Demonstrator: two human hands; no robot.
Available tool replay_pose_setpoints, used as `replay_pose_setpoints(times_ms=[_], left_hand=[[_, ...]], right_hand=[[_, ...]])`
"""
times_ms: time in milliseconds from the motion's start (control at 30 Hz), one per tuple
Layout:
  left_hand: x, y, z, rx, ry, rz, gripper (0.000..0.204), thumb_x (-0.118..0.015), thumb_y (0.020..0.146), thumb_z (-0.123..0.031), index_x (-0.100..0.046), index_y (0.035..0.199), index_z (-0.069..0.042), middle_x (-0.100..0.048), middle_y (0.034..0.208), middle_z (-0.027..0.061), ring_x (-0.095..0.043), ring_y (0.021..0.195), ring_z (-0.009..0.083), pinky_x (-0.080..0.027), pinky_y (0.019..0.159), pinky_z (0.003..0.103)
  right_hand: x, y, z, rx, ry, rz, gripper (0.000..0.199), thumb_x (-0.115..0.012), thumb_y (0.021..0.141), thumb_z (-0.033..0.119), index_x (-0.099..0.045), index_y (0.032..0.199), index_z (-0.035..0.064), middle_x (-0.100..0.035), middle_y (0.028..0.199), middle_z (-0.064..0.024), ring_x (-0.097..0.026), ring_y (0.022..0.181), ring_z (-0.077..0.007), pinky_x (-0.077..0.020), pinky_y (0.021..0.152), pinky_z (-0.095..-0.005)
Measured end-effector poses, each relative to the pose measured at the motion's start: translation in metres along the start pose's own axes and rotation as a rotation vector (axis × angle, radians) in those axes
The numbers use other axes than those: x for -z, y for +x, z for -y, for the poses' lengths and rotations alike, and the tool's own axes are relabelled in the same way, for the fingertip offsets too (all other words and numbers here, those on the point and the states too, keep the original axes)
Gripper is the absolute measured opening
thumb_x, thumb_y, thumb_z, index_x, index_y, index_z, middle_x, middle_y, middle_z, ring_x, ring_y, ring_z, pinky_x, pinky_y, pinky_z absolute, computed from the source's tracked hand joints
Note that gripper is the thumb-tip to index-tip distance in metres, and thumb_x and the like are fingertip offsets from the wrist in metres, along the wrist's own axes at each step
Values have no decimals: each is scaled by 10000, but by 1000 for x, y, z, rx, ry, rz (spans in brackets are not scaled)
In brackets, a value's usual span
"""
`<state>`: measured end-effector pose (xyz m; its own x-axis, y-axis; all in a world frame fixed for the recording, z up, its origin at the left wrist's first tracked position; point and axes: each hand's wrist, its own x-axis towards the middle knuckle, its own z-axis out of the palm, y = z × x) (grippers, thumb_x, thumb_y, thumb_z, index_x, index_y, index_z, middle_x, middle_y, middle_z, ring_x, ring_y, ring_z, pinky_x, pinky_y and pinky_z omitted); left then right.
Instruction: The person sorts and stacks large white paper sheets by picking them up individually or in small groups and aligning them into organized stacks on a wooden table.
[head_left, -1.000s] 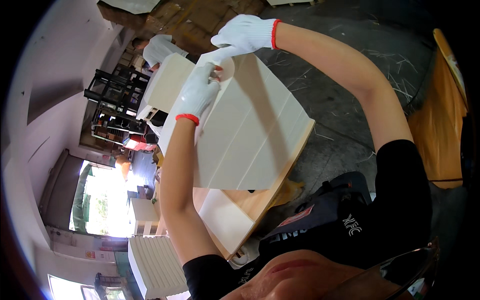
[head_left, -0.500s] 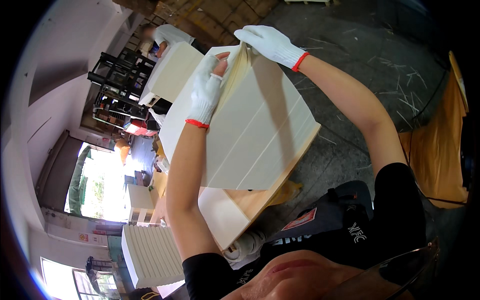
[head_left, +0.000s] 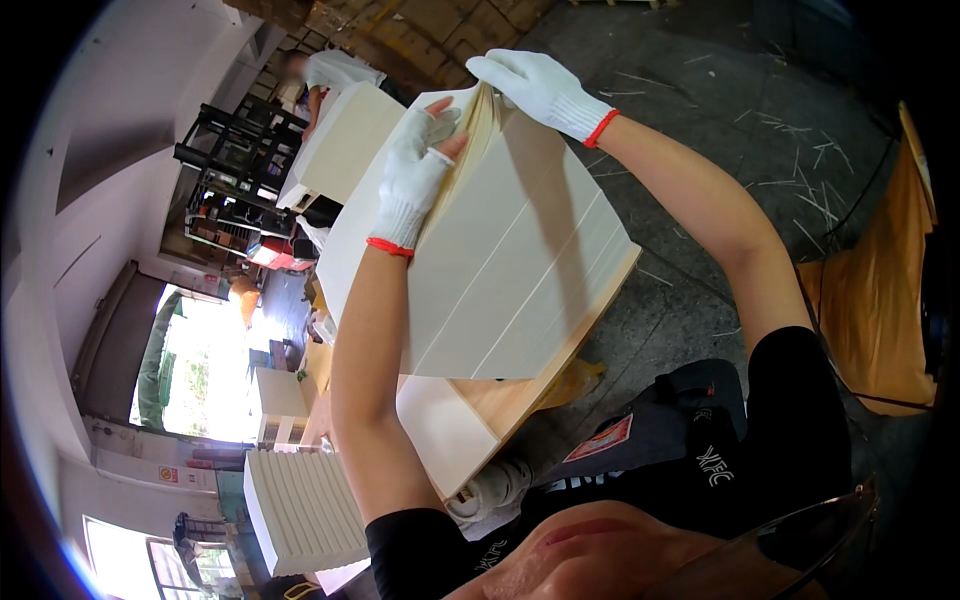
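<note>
A tall stack of large white paper sheets stands in front of me, its upper sheets bent up and fanned out near the top edge. My right hand, in a white knitted glove with a red cuff, is closed over the far edge of the fanned sheets. On the left side of the fan rests my left hand, gloved the same way, with bare fingertips showing. Its fingers are stretched and the thumb stands apart, touching the sheets without gripping them.
The stack sits on a wooden board. A smaller white stack stands lower left. Beyond are another stack, a person in a white shirt and a black forklift. Paper strips litter the floor at right, near an orange-brown cloth.
My left hand has slid slightly left, and its thumb and fingers are spread a little more. My right hand holds nearly the same place. The person beyond has shifted an arm.
</note>
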<state>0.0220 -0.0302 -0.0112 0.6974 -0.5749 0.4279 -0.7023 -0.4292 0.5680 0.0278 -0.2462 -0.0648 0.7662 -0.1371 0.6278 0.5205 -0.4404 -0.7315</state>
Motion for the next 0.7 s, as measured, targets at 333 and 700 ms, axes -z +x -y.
replay_pose_setpoints(times_ms=[333,700], left_hand=[[-5,-6,-21,69,134,35,394,-670,934,-203,-616,1306,-85,-560,951,25,-540,916,109,-425,817,239],[-2,-4,-11,54,87,-23,345,-608,922,-100,-623,1263,-48,-627,1173,97,-560,1114,188,-407,1004,301]], right_hand=[[-2,2,-1,17,-49,-17,564,-410,959,574,-591,859,49,-602,779,-147,-598,771,-336,-448,734,-434],[-2,0,1,1,-22,0,585,-408,958,589,-591,845,45,-604,787,-151,-597,775,-334,-448,733,-427]])
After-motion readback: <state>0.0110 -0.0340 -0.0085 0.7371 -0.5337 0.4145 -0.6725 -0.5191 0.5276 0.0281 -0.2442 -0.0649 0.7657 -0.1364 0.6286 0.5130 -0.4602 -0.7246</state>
